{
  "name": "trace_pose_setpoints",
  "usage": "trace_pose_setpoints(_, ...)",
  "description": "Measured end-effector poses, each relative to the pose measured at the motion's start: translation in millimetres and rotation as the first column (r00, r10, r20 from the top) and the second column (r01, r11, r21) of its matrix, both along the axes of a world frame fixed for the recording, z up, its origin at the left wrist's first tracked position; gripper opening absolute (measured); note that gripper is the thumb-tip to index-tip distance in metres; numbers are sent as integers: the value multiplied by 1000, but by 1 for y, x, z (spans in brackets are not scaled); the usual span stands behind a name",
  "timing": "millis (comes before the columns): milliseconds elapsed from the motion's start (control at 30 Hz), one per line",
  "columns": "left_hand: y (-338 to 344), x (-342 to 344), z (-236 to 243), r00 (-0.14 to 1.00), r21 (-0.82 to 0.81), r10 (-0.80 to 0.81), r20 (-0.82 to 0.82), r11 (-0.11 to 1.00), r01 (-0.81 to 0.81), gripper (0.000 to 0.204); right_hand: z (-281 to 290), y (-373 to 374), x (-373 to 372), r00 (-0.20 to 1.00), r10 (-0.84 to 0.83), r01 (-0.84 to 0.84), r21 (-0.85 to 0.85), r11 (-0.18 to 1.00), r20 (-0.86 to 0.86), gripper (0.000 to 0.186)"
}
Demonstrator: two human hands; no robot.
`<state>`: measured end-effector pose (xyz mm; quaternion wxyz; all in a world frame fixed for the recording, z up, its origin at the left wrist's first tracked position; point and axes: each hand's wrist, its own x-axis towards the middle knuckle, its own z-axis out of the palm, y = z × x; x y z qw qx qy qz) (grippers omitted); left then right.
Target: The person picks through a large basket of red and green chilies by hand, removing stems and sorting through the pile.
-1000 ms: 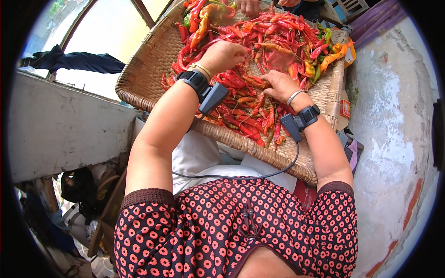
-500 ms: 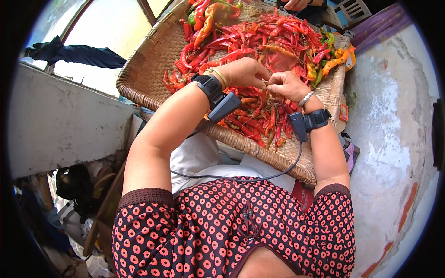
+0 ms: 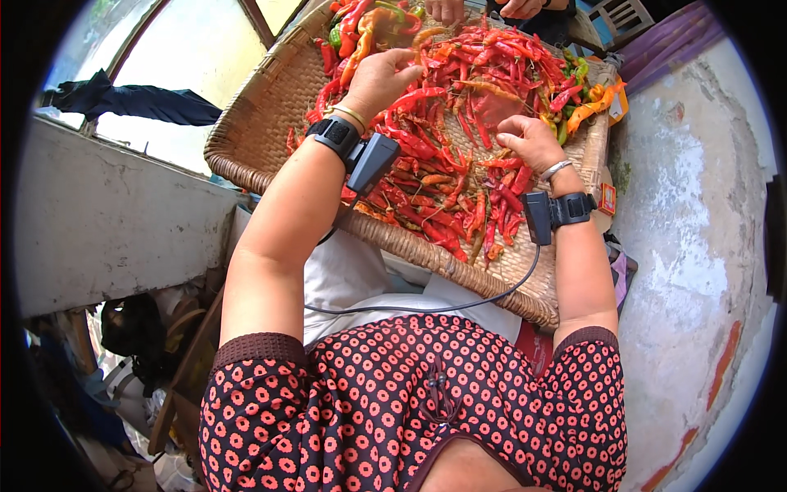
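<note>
Many red chili peppers lie heaped in a woven basket tray in front of me. My left hand is above the far left part of the heap, beside a large orange pepper. Its thumb and fingers stand apart, and no pepper shows between them. Over the right part of the heap is my right hand, its fingers curled toward the thumb. Whatever is between those fingertips, if anything, is too small to make out.
At the far rim another person's hands reach over the peppers. Green and orange peppers lie at the tray's right side. A worn wall stands to the right, a window to the left. A black cable links my wrist devices.
My hands, together over the middle of the heap before, have parted. The left moved up and left, the right slightly right. Another hand of the other person has come into view.
</note>
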<state>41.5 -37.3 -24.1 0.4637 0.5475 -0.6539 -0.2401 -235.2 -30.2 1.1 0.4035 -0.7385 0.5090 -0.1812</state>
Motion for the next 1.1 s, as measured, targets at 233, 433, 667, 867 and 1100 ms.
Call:
trace_pose_setpoints(233, 5, -5, -15, 772, 92, -135, 621, 991, 99, 27, 5, -1, -13, 839, -71, -122, -314, 942, -539, 26)
trace_pose_setpoints(433, 11, -15, -12, 695, 213, -379, 611, 924, 317, 15, 12, -4, -12, 701, -187, -44, -303, 952, -688, 22)
trace_pose_setpoints(667, 27, -39, 12, 758, 259, -616, 214, 784, 564, 14, 17, -1, 0, 541, -164, -27, -212, 977, -825, 34)
trace_pose_setpoints(867, 10, -30, 1, 999, -72, -53, 3, 996, 53, 27, 5, -9, -5, 576, -108, 56, -92, 994, -810, 40)
trace_pose_setpoints(1100, 17, -24, 4, 864, -119, -221, 452, 945, 304, 39, 27, 1, -12, 849, 1, -53, -83, 995, -528, 30)
